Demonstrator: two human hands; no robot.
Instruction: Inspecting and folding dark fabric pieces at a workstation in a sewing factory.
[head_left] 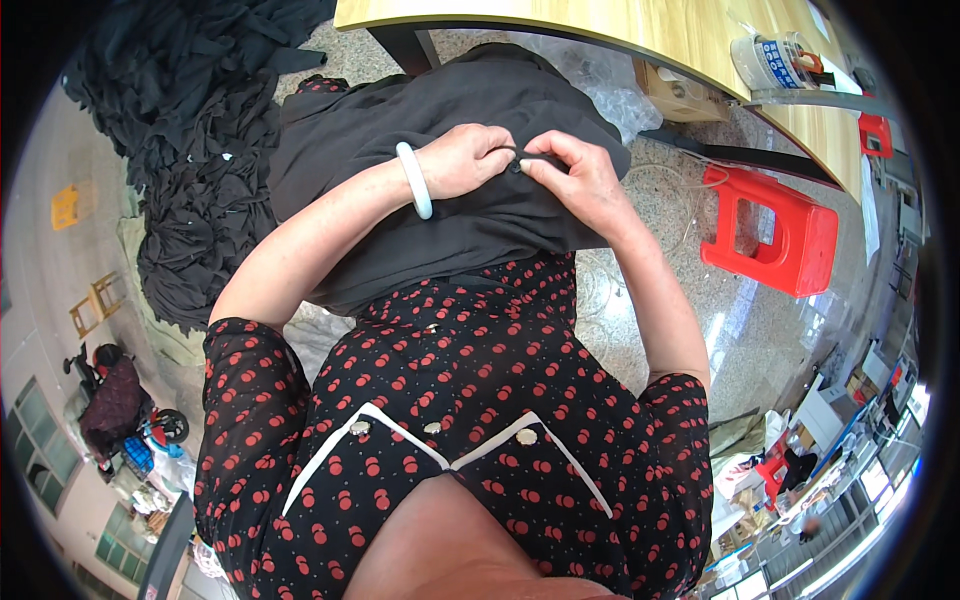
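Black cloth lies spread in folds over my lap. My left hand, with a pale bangle at its wrist, is closed in a pinch on a narrow edge of this cloth. Close beside it, my right hand pinches the same edge between thumb and forefinger. The fingertips are nearly touching. A small dark round piece shows between them, too small to tell what it is.
Heaped black cloth covers the floor at the left. A wood-topped table stands ahead, with a clear plastic tub on it. To the right is a red plastic stool. Clear plastic sheeting and a cardboard box lie beneath the table.
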